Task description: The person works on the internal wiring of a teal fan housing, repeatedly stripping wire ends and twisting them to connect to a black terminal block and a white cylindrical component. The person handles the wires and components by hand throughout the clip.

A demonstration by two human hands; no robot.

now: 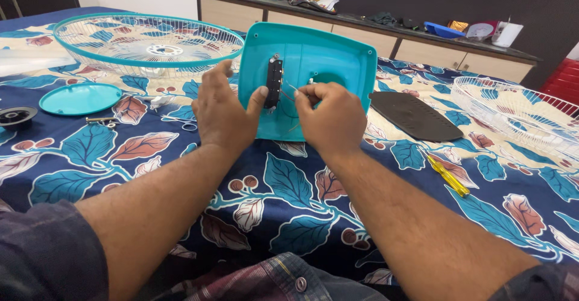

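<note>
A teal plastic fan base cover (pixel 329 57) stands tilted up on the cloth-covered table, inner side toward me. A black switch block (pixel 275 81) is mounted on it, with thin wires (pixel 291 90) running to the right. My left hand (pixel 222 115) holds the cover's left edge, thumb pressed on the switch block. My right hand (pixel 332 117) pinches the wires just right of the block, fingers closed on them.
A teal-rimmed wire fan guard (pixel 148 44) lies at back left, a white wire guard (pixel 518 117) at right. A black plate (pixel 413 117), a yellow screwdriver (pixel 447 177), a teal round cap (pixel 80 98) and a black knob (pixel 13 116) lie on the floral cloth.
</note>
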